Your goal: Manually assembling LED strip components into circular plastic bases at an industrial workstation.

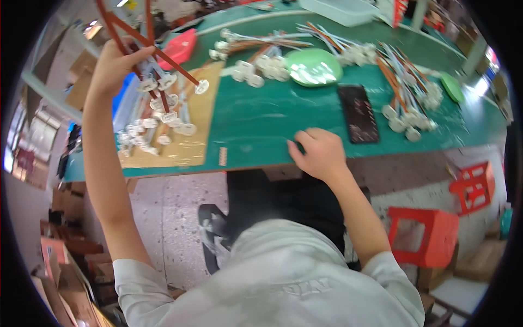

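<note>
My left hand (111, 68) is raised over the left end of the table, closed around a bundle of brown and whitish wires with round white ends (163, 84). Some brown lengths stick up past the hand, and the white discs hang below it. Under the bundle, more such pieces (144, 131) lie on a sheet of brown cardboard (190, 144). My right hand (321, 152) rests at the table's near edge with its fingers curled in, and nothing shows in it. A dark phone (358, 114) lies just to its right.
On the green table (256, 125) are further bundles (408, 92), a light green dish (313, 68), a smaller green dish (451, 87) and a red scoop-like piece (180, 49). A clear tub (340, 11) stands at the back. Red stools (425, 234) are at the right.
</note>
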A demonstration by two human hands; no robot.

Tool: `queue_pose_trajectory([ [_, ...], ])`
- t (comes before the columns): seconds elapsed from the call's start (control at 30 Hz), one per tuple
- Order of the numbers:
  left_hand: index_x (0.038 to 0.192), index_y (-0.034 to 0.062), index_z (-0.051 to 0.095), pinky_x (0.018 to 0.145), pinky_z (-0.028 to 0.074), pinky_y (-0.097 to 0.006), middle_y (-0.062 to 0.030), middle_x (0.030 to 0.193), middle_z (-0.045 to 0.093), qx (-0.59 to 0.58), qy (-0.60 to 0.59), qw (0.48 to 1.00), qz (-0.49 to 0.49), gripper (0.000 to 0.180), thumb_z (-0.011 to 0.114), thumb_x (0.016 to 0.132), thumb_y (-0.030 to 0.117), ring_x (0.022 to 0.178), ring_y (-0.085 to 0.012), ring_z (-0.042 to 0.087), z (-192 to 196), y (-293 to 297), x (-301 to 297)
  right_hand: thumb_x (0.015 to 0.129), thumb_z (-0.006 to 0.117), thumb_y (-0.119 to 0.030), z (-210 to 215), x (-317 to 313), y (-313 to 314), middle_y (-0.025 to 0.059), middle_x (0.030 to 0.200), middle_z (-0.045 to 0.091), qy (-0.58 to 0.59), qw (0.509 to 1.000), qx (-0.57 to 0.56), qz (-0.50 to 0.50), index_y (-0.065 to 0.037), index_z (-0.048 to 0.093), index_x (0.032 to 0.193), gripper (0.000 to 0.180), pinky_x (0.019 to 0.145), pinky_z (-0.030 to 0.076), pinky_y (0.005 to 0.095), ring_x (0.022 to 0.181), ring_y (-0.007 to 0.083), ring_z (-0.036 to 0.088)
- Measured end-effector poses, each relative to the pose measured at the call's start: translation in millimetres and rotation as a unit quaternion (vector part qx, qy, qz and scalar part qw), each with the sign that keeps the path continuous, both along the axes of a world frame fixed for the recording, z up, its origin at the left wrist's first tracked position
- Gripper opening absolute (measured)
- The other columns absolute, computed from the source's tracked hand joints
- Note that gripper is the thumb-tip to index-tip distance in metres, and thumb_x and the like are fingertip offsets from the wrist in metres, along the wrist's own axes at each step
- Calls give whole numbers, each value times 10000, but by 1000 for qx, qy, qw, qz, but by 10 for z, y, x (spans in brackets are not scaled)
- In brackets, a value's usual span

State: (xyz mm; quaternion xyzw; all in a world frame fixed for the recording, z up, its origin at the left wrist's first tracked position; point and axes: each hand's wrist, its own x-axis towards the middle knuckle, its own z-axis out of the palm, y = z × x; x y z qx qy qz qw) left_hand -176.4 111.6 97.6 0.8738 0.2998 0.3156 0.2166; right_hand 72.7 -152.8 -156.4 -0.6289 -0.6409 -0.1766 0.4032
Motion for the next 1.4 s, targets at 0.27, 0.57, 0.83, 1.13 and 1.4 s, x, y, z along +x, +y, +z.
queue_pose_trajectory([
  [0.27,944,-31,701,560,495,-279,-65,759,668,-105,-75,989,-66,195,749,840,127,650,-137,627,-821,-453,669,760,754,-172,9,44,34,73,668,595,85,996,-22,31,-63,633,746,163,529,477,366,585,237,603],
  [0.57,939,-22,711,553,465,-254,-43,716,667,-39,-53,997,-42,168,731,851,119,626,-94,599,-964,-737,914,664,834,-372,625,-318,1148,231,1232,553,174,978,3,116,38,402,1317,883,977,461,441,1150,383,551],
  [0.83,986,-52,667,614,466,-252,-62,762,678,115,-157,981,-25,177,707,878,83,692,-104,621,-1265,-585,957,657,827,-317,657,-461,1630,252,1151,587,268,940,34,208,43,374,1329,886,849,521,455,1028,396,617],
  [1.13,997,-1,644,740,475,-271,-88,906,671,-81,-229,970,-16,220,733,865,150,828,-121,620,-1142,-302,1112,730,698,-223,757,-368,1888,178,731,666,273,943,-27,188,15,580,1006,383,673,546,447,708,373,673],
  [1.4,1246,-12,525,787,530,-328,-118,1005,630,-143,-305,934,-122,352,625,917,66,913,-202,637,-913,22,1136,678,721,-273,886,-298,1908,196,761,673,210,957,-55,194,47,546,1078,541,705,560,419,726,357,688],
])
